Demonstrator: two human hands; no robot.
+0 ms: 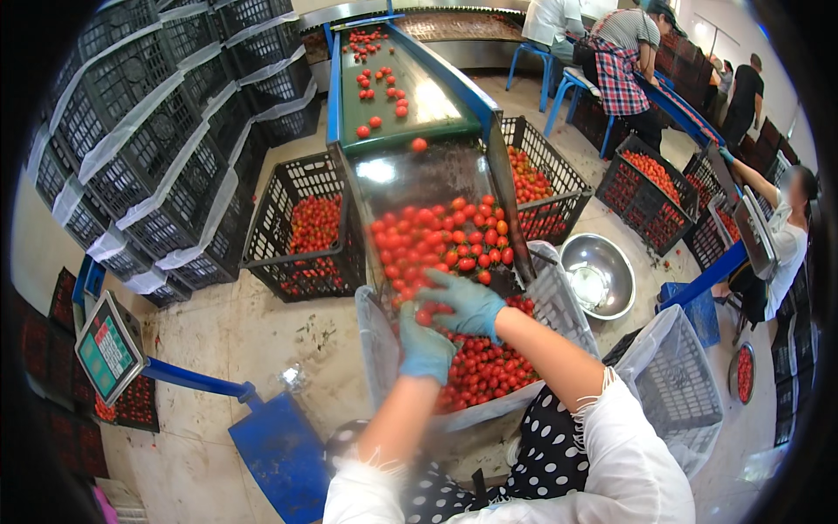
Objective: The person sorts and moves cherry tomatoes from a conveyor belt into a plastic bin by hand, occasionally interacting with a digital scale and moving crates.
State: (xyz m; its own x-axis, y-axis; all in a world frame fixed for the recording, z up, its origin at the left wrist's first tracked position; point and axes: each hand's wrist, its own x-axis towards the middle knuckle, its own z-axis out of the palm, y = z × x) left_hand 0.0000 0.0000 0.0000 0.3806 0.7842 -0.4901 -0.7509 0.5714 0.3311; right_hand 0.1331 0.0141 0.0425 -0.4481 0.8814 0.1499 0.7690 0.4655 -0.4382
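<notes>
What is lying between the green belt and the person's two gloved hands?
In the head view, a chute lies there: mostly bare near the green belt, and covered with tomatoes toward the left hand and right hand.

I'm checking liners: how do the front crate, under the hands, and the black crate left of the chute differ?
The front crate has a pale liner; the black crate shows bare walls. The front crate sits under the lower end of the chute, the black crate beside it. Both hold red tomatoes.
</notes>
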